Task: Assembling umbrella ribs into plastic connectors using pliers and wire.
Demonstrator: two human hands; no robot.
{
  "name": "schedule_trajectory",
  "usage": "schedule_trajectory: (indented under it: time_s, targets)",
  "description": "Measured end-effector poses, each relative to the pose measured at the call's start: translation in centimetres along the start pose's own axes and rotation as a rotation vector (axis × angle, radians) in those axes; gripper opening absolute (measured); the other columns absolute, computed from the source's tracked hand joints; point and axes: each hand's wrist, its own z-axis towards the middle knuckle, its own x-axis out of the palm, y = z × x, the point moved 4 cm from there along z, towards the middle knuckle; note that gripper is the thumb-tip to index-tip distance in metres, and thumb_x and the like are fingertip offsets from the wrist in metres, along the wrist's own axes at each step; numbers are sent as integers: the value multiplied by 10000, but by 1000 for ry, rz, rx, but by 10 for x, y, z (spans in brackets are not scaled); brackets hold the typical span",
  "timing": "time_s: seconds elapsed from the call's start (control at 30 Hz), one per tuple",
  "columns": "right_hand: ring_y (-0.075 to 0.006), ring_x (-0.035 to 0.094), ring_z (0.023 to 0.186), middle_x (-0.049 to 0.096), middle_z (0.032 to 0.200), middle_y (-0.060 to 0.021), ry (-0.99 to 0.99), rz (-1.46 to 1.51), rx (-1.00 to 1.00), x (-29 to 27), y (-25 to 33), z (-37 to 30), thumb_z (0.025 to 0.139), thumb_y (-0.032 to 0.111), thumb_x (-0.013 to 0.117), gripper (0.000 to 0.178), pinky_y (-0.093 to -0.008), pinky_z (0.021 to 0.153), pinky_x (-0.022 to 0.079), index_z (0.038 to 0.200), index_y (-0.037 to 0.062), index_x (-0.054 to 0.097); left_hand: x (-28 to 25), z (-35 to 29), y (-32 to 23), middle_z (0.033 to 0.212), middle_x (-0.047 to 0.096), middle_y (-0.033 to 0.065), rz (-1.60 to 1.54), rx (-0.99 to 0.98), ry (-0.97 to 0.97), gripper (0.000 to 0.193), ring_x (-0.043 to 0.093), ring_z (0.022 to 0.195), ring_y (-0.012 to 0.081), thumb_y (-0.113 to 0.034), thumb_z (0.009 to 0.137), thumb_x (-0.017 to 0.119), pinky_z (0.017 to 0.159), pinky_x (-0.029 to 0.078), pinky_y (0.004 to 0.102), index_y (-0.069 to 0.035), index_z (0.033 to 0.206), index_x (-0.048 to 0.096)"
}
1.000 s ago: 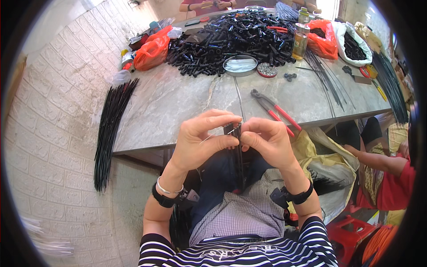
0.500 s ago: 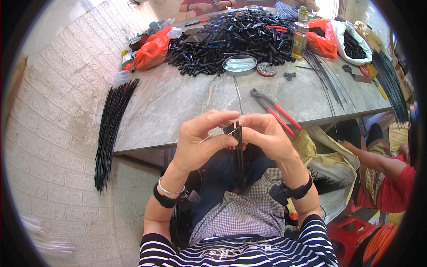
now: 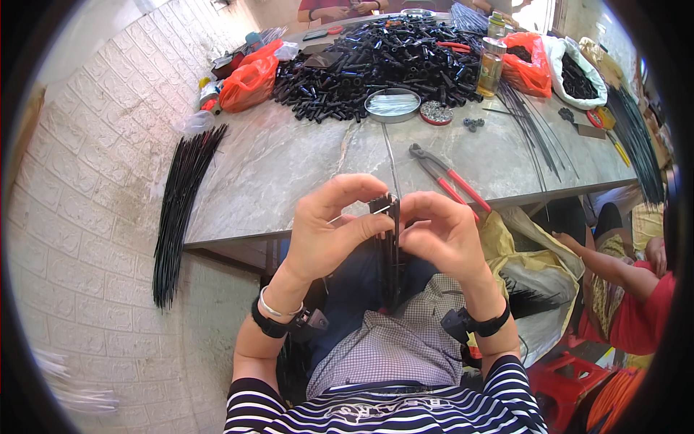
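Note:
Above my lap, a slim bundle of black rods [image 3: 390, 267] hangs upright between my hands, its lower end over a checked cloth. My left hand [image 3: 329, 228] is closed, thumb and forefinger pinching the top of the bundle. A thin pale wire [image 3: 381, 210] crosses there, its other end showing inside the curl of that hand. On the bundle's right side, my right hand [image 3: 442, 231] is curled, its fingertips and thumb against the rods. The small fittings at the top are too fine to make out.
The grey table [image 3: 282, 159] bears a heap of short black tubes [image 3: 376, 58], a round tin [image 3: 392, 114] of pale wires and red-handled pliers [image 3: 452, 181]. Black rods [image 3: 188, 210] overhang its left edge. An open sack [image 3: 535, 267] and a co-worker's arm [image 3: 607, 264] are at right.
My right thumb has slid down off the top of the bundle, its fingers shifting to the right side. The left hand and the rods have moved slightly right.

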Motion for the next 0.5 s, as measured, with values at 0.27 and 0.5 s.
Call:
schedule_trajectory:
  time_s: [0.27,0.5]
  targets:
    - [-60,629,732,675,850,-31,-168,-330,-104,10,11,-2,781,44,752,231,-203,604,548,975,-24,645,1,0,1,1005,661,52,9,15,-5,247,633,932,111,4,804,731,740,555,230,-16,1027,625]
    - [-65,641,745,681,849,-46,-134,-383,-132,13,15,-4,791,26,729,179,-203,603,553,948,-23,660,1,2,-2,984,685,181,-36,91,66,237,663,964,224,4,791,735,845,542,349,-6,977,590]
